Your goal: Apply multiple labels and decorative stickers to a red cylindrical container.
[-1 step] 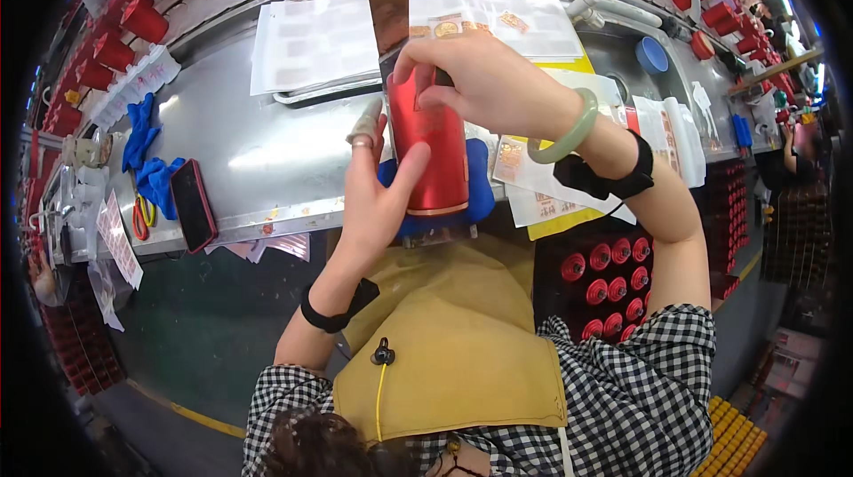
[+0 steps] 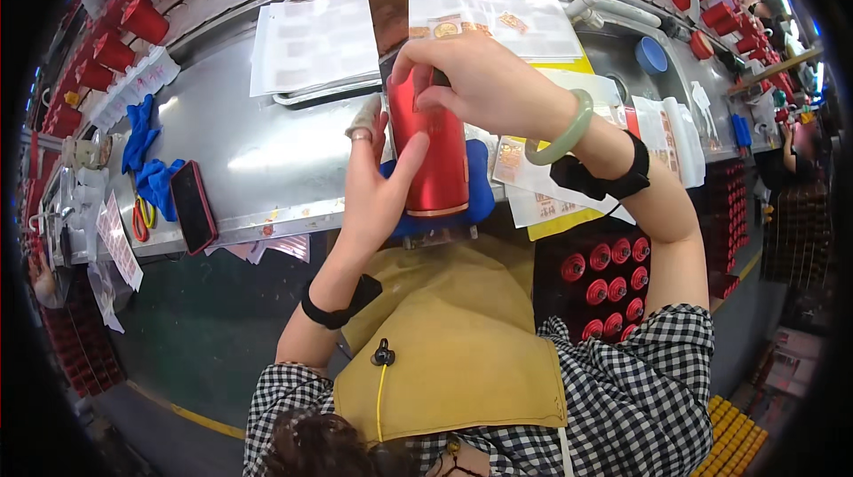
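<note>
A glossy red cylinder with a copper-coloured rim lies lengthwise in front of me on a blue padded support. My left hand steadies its left side, thumb laid along the top and fingers down the flank; a pale covering wraps one fingertip. Over the cylinder's far part, my right hand is bent down with fingers curled and thumb pressed in. A small outlined patch shows on the red surface beneath those fingertips. Something dark sits under the right palm, mostly hidden, and I cannot tell what it is.
Printed sheets lie on a tray behind the cylinder, with more sheets at right. An upright brown post stands just beyond. At left are a phone, blue gloves and scissors. A blue bowl sits far right.
My left thumb has slid slightly farther up the red cylinder. The right hand stays in almost the same place, its wrist a touch to the left.
</note>
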`<state>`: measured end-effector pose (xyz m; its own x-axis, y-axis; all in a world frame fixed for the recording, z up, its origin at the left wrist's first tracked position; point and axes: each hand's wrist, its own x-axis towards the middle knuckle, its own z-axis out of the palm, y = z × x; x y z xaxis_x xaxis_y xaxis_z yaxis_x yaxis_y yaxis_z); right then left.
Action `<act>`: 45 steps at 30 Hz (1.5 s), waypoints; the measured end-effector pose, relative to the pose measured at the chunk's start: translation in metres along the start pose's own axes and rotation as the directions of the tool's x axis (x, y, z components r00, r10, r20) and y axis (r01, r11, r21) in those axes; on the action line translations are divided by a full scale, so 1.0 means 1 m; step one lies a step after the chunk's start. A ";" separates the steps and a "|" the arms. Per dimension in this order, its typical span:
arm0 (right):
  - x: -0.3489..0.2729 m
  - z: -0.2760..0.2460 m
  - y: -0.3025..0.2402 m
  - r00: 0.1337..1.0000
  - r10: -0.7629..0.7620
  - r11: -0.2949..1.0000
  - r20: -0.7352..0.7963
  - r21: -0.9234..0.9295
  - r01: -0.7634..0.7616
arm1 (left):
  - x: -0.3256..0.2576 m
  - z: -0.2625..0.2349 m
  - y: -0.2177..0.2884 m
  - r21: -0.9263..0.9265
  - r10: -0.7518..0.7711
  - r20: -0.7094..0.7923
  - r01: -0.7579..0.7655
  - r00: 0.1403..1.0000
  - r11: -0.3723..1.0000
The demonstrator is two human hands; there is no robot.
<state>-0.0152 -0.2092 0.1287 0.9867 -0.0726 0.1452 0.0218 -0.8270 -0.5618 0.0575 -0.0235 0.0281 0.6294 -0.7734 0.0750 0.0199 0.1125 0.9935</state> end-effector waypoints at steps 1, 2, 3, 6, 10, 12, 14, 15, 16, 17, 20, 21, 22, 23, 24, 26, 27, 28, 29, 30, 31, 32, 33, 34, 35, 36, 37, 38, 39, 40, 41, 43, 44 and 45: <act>0.001 0.004 0.001 0.999 -0.002 1.000 -0.040 -0.004 0.002 | 0.009 0.003 -0.001 -0.089 -0.025 0.032 0.028 0.999 0.996; 0.001 0.008 0.003 0.997 -0.004 1.000 -0.080 -0.009 0.004 | 0.014 0.005 0.000 -0.176 -0.047 0.067 0.058 0.997 0.983; 0.000 0.011 0.010 0.997 -0.002 1.000 -0.084 -0.012 0.001 | 0.015 0.007 0.004 -0.176 -0.045 0.072 0.058 0.996 0.983; -0.002 0.014 0.022 0.966 0.052 0.998 -0.253 0.042 -0.042 | 0.014 0.008 0.016 -0.186 -0.194 0.154 0.221 0.969 0.957; -0.023 0.021 0.014 0.831 0.390 0.906 -0.396 0.328 -0.269 | 0.012 0.003 0.010 -0.236 -0.226 0.154 0.258 0.962 0.937; -0.037 0.042 0.020 0.764 0.545 0.752 -0.345 0.604 -0.264 | 0.015 0.003 0.007 -0.264 -0.230 0.157 0.266 0.960 0.927; -0.039 0.058 0.018 0.750 0.580 0.727 -0.317 0.616 -0.302 | 0.015 0.005 0.007 -0.249 -0.251 0.139 0.279 0.958 0.928; -0.040 0.067 0.020 0.720 0.626 0.672 -0.299 0.675 -0.304 | 0.015 0.006 0.008 -0.249 -0.256 0.139 0.284 0.957 0.926; -0.039 0.072 0.019 0.688 0.670 0.613 -0.278 0.729 -0.303 | 0.014 0.006 0.009 -0.264 -0.252 0.130 0.278 0.959 0.923; -0.040 0.073 0.017 0.664 0.705 0.568 -0.250 0.760 -0.316 | 0.013 0.007 0.010 -0.279 -0.247 0.121 0.272 0.961 0.921; -0.039 0.083 0.016 0.641 0.734 0.493 -0.224 0.825 -0.276 | 0.013 0.007 0.007 -0.270 -0.248 0.117 0.271 0.962 0.924; -0.039 0.086 0.020 0.643 0.724 0.517 -0.251 0.814 -0.265 | 0.013 0.008 0.007 -0.265 -0.236 0.113 0.258 0.965 0.929; -0.039 0.087 0.020 0.644 0.724 0.514 -0.247 0.816 -0.266 | 0.013 0.007 0.006 -0.264 -0.239 0.110 0.260 0.965 0.929; -0.039 0.086 0.018 0.642 0.729 0.498 -0.237 0.827 -0.260 | 0.014 0.007 0.005 -0.255 -0.234 0.112 0.255 0.966 0.933; -0.039 0.084 0.017 0.641 0.734 0.481 -0.226 0.839 -0.255 | 0.014 0.006 0.005 -0.246 -0.229 0.113 0.250 0.967 0.936; -0.039 0.083 0.018 0.642 0.740 0.445 -0.201 0.862 -0.242 | 0.013 0.006 0.010 -0.252 -0.239 0.116 0.262 0.964 0.932; -0.040 0.082 0.018 0.643 0.745 0.408 -0.178 0.884 -0.229 | 0.012 0.006 0.011 -0.259 -0.249 0.122 0.273 0.961 0.927; -0.039 0.079 0.016 0.641 0.747 0.406 -0.175 0.884 -0.231 | 0.014 0.004 0.010 -0.258 -0.252 0.123 0.276 0.960 0.926; -0.037 0.074 0.014 0.636 0.762 0.334 -0.122 0.915 -0.225 | 0.017 0.001 0.009 -0.342 -0.286 0.140 0.317 0.948 0.885; -0.037 0.071 0.012 0.632 0.772 0.259 -0.065 0.941 -0.219 | 0.019 -0.001 0.009 -0.421 -0.319 0.158 0.356 0.935 0.835; -0.036 0.073 0.011 0.630 0.769 0.320 -0.107 0.918 -0.236 | 0.019 -0.002 0.012 -0.419 -0.338 0.152 0.370 0.929 0.829; -0.037 0.076 0.014 0.629 0.770 0.316 -0.103 0.919 -0.237 | 0.017 -0.002 0.012 -0.417 -0.342 0.152 0.374 0.927 0.828; -0.036 0.081 0.019 0.636 0.757 0.369 -0.152 0.902 -0.224 | 0.017 -0.002 0.010 -0.385 -0.313 0.158 0.351 0.936 0.854; -0.035 0.084 0.021 0.642 0.740 0.421 -0.200 0.882 -0.211 | 0.017 -0.001 0.009 -0.352 -0.285 0.166 0.326 0.944 0.877; -0.037 0.084 0.020 0.642 0.742 0.408 -0.195 0.891 -0.200 | 0.015 0.000 0.010 -0.332 -0.285 0.155 0.321 0.946 0.887; -0.038 0.083 0.020 0.643 0.741 0.407 -0.194 0.891 -0.200 | 0.016 -0.002 0.010 -0.331 -0.285 0.154 0.321 0.946 0.887; -0.040 0.080 0.019 0.645 0.752 0.334 -0.140 0.923 -0.190 | 0.017 -0.005 0.010 -0.382 -0.323 0.171 0.365 0.931 0.849; -0.041 0.079 0.019 0.647 0.758 0.259 -0.085 0.949 -0.180 | 0.018 -0.006 0.011 -0.431 -0.360 0.190 0.407 0.913 0.806; -0.042 0.080 0.020 0.646 0.760 0.224 -0.070 0.961 -0.159 | 0.018 -0.007 0.010 -0.430 -0.359 0.189 0.406 0.914 0.806; -0.043 0.082 0.019 0.647 0.760 0.225 -0.071 0.961 -0.159 | 0.017 -0.007 0.009 -0.430 -0.338 0.193 0.389 0.921 0.814; -0.044 0.085 0.018 0.632 0.768 0.278 -0.102 0.942 -0.186 | 0.017 -0.007 0.009 -0.431 -0.318 0.197 0.373 0.927 0.822; -0.045 0.088 0.017 0.616 0.776 0.329 -0.134 0.919 -0.215 | 0.014 -0.002 0.008 -0.366 -0.287 0.173 0.332 0.942 0.869; -0.045 0.088 0.017 0.622 0.770 0.345 -0.142 0.913 -0.219 | 0.013 0.000 0.008 -0.298 -0.253 0.151 0.289 0.955 0.910; -0.046 0.088 0.017 0.628 0.764 0.359 -0.149 0.906 -0.222 | 0.013 -0.001 0.007 -0.316 -0.265 0.162 0.305 0.950 0.898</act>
<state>-0.0456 -0.1704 0.0408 0.6119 -0.7606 -0.2167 -0.0657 0.2242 -0.9723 0.0667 -0.0323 0.0364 0.4667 -0.8662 -0.1782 0.4552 0.0626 0.8882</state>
